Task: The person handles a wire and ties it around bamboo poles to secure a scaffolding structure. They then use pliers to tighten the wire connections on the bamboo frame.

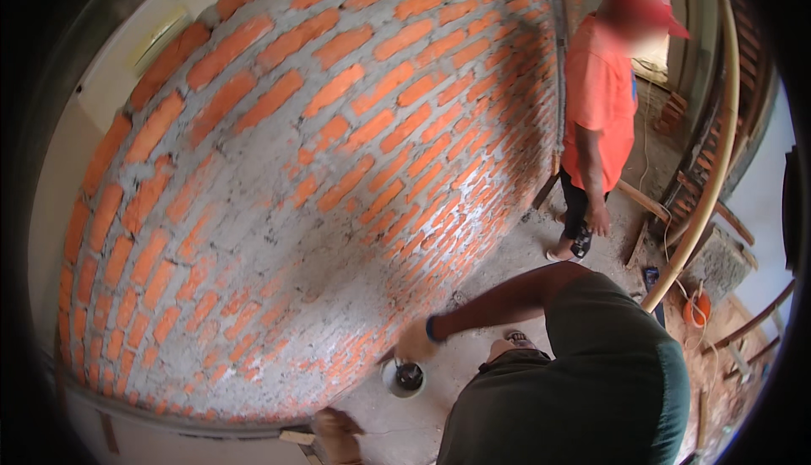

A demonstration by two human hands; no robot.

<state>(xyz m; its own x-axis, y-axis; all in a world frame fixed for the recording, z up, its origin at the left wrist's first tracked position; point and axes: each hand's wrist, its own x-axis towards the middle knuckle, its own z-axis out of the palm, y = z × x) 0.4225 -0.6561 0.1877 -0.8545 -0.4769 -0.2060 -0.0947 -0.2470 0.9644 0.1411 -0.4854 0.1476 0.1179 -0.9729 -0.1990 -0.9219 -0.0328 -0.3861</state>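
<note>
A bucket (392, 378) stands just below the fingers of the right hand (414, 342), the left hand (336, 435) apart (opening and hold, blurred, cannot be told).

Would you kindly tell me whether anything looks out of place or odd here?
Yes, the orange brick wall looks patchy: a rough grey mortar-like coating hides much of its lower middle, leaving upper parts largely exposed.

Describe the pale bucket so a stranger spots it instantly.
Start at the large orange brick wall and drop to the floor along its base. There sits a round, pale bucket with something dark inside, unlike the orange container at far right.
</note>
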